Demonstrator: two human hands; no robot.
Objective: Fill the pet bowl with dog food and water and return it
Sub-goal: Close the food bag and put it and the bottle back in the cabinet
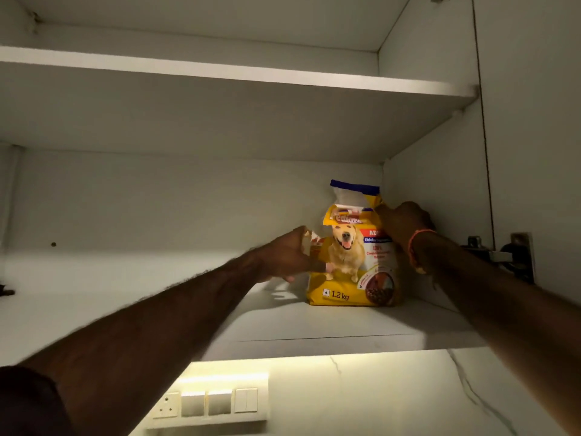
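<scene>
Yellow dog food bag (352, 265) on the lower cupboard shelf carries all the legible print. Bottom left of its front, in dark figures beside a small square mark: "1.2 kg". Near the top, a brand name in white script on the folded-over flap, partly creased; only "Pedi…" can be made out. Right of the printed dog, a red band starting "AD…", the rest hidden behind the right hand (404, 226). Under it a blue band with small white words, too blurred to read. Below that, red "100%" over further unreadable lines.
</scene>
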